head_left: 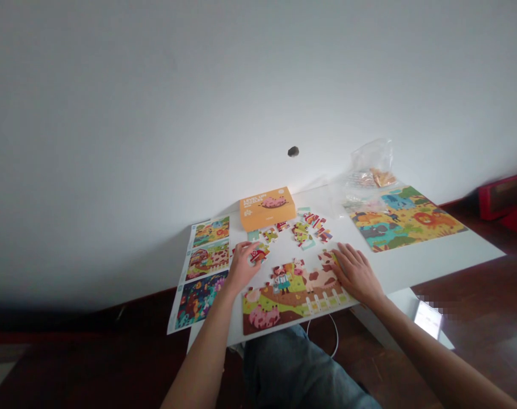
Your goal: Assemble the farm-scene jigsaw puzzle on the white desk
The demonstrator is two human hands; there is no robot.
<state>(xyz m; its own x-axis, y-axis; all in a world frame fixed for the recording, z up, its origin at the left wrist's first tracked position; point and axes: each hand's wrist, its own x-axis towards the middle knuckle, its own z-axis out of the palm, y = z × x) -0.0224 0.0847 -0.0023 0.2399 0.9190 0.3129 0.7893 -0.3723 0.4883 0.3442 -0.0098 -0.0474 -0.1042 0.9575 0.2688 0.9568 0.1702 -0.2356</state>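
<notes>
Farm puzzle half built, a hand at either side

The farm puzzle (284,301) lay along the table's near edge, close to the body, probably for easy reach. Its pigs, fence and cow were joined; the upper part was ragged and open. The right hand (357,270) lay flattened over its right edge, fingers extended and pinching nothing, perhaps to keep the joined part from sliding. The left hand (242,264) was half curled, thumb and fingertips at the edges of a red barn section (259,254); whether it gripped or merely touched, I could not tell.

Beyond, loose pieces (302,233) lay spread out, seemingly so that each could be seen. The orange box (269,207) stood behind them. At the left, a picture sheet (207,264) showed the same farm scene, likely placed for comparison. An assembled animal puzzle (420,218) and a clear plastic bag (371,176) occupied the white table's (437,264) right side, apart from the farm pieces.
</notes>
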